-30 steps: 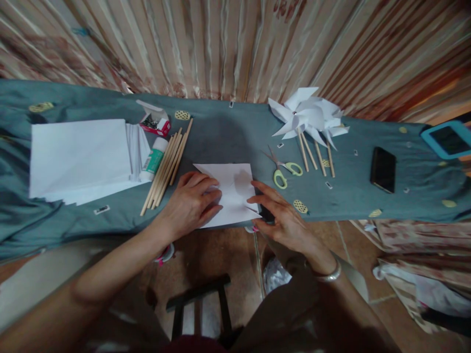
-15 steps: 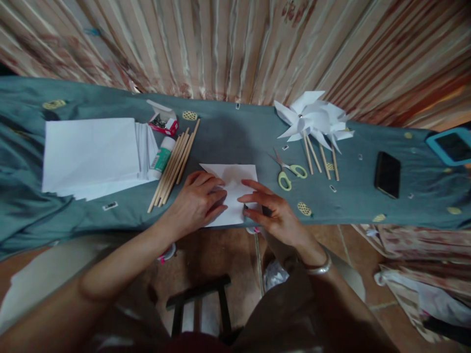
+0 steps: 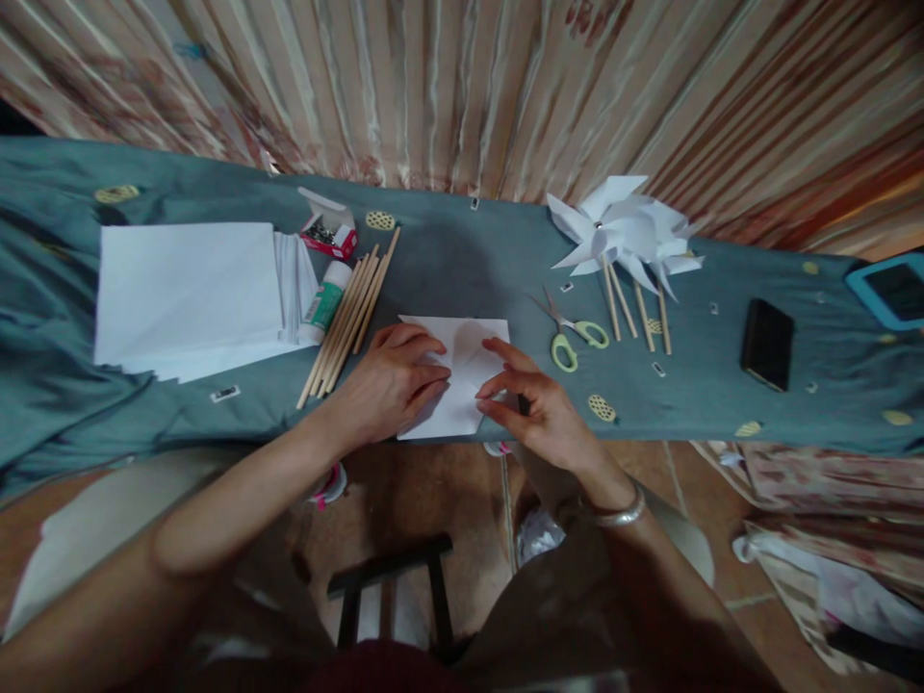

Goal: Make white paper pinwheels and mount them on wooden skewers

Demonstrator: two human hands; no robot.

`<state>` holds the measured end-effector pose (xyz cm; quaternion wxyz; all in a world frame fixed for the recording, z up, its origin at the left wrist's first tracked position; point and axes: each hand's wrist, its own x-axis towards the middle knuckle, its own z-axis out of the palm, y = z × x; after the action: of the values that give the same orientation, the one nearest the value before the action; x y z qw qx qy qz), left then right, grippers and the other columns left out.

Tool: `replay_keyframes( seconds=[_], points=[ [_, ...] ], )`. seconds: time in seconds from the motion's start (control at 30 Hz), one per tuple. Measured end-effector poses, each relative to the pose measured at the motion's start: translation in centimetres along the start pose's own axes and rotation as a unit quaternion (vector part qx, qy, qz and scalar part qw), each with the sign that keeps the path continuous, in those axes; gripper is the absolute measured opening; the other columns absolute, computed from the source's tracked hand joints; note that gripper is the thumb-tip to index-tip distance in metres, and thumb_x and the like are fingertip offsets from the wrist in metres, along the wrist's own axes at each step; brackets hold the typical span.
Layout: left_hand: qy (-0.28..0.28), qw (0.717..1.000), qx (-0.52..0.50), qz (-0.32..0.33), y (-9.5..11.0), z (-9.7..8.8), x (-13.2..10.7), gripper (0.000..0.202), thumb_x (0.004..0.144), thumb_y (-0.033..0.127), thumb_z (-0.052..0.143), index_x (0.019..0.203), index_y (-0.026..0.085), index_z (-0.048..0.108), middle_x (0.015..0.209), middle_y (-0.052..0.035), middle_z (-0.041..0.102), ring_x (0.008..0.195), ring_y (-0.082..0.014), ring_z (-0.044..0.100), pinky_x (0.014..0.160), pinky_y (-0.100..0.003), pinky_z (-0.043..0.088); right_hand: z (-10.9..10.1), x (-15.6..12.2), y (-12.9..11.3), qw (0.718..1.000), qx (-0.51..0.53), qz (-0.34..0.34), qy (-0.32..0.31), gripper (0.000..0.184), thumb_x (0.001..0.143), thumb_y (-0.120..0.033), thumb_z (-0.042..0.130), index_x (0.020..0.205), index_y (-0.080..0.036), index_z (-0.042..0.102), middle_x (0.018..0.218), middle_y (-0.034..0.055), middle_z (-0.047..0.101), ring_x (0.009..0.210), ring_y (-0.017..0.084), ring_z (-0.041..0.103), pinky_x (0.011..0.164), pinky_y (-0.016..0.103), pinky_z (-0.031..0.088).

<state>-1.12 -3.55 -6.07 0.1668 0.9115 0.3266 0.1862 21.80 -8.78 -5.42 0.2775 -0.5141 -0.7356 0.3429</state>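
A white sheet of paper (image 3: 462, 332) lies at the table's front edge between my hands. My left hand (image 3: 400, 375) rests on its left part, fingers reaching over the surface, thumb a little apart from them. At the sheet's lower right corner, my right hand (image 3: 530, 399) has thumb and fingertips together on the paper, index finger raised. The right hand hides part of that edge. Green-handled scissors (image 3: 567, 332) lie open to the right of the sheet. Several wooden sticks (image 3: 346, 322) are left of it, close to my left hand.
Further left are a glue stick (image 3: 326, 303), a paper stack (image 3: 188, 294) and a red box of small metal pins (image 3: 330, 231). Paper pinwheels (image 3: 625, 226) on sticks lie back right, beyond them a black phone (image 3: 767, 345) and a blue-framed device (image 3: 891, 289).
The right hand's thumb and fingertips have drawn together at the sheet's corner. The left hand stays on the paper. The whole view has shifted slightly.
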Motion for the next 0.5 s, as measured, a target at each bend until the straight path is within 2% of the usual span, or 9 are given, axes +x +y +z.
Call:
replay_keyframes(
  seconds=[0.13, 0.4, 0.5],
  points=[
    [-0.019, 1.0, -0.013, -0.006, -0.2, -0.3, 0.2, 0.027, 0.094, 0.027, 0.05, 0.097, 0.021, 0.077, 0.114, -0.0092, 0.068, 0.112, -0.0276, 0.052, 0.097, -0.048, 0.042, 0.3, 0.3, 0.0, 1.0, 0.018, 0.011, 0.015, 0.006, 0.085, -0.024, 0.065, 0.083, -0.023, 0.071, 0.147, 0.007, 0.051, 0.139, 0.026, 0.045, 0.113, 0.046, 0.038],
    [-0.021, 0.999, -0.026, -0.013, -0.6, -0.2, 0.3, 0.029, 0.094, 0.028, 0.049, 0.098, 0.022, 0.077, 0.114, -0.0081, 0.068, 0.113, -0.0269, 0.051, 0.098, -0.047, 0.041, 1.1, 0.9, 0.3, 0.998, 0.009, 0.021, 0.053, 0.005, 0.082, -0.025, 0.067, 0.079, -0.023, 0.07, 0.145, 0.0082, 0.052, 0.136, 0.027, 0.047, 0.111, 0.046, 0.039],
    [-0.019, 0.999, -0.026, -0.011, -0.6, -0.1, 0.3, 0.029, 0.094, 0.028, 0.049, 0.097, 0.022, 0.077, 0.114, -0.0076, 0.068, 0.113, -0.0269, 0.051, 0.098, -0.047, 0.041, 0.9, 0.9, 0.2, 0.999, 0.01, 0.02, 0.048, 0.006, 0.082, -0.024, 0.066, 0.079, -0.022, 0.07, 0.145, 0.0082, 0.052, 0.137, 0.027, 0.047, 0.112, 0.046, 0.039]
  ],
)
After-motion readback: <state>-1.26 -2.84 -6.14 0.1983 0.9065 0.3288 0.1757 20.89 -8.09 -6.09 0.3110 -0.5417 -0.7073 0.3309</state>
